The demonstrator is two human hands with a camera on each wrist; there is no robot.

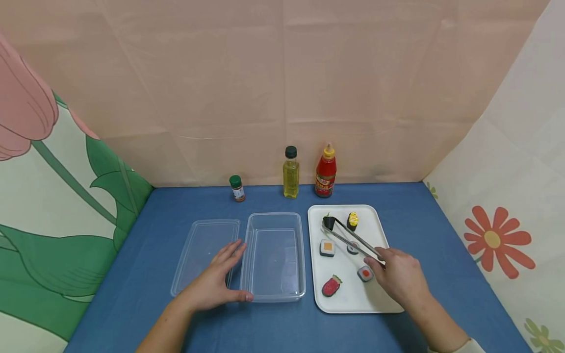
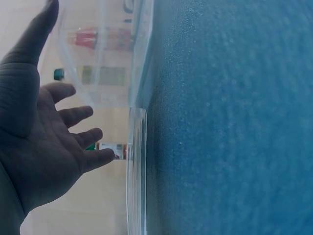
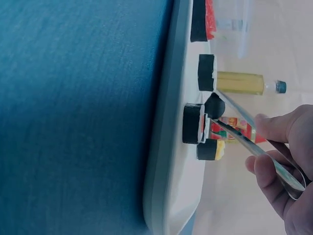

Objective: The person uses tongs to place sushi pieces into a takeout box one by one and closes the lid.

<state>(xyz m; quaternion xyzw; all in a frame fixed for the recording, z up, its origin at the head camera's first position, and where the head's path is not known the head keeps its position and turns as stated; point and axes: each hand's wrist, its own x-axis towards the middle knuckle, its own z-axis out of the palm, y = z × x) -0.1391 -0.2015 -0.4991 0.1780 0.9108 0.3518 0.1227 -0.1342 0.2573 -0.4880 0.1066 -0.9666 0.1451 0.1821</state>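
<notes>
The right hand (image 1: 399,274) pinches steel tongs (image 1: 350,238) at centre right of the frame, tips closed on a black sushi cone (image 1: 328,223) over the white tray (image 1: 379,223). The cone looks light, rigid and smooth, so it may slip; grasp mid-body. The left hand (image 1: 218,284), fingers relaxed, rests against the clear plastic box (image 1: 273,255).

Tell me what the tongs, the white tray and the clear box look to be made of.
Tongs: likely polished metal; thin silvery arms glint in the right wrist view, with black tips.
White tray: probably plastic or melamine; smooth, opaque, rounded rim.
Clear box: thin transparent plastic; the blue table shows through its walls.
</notes>
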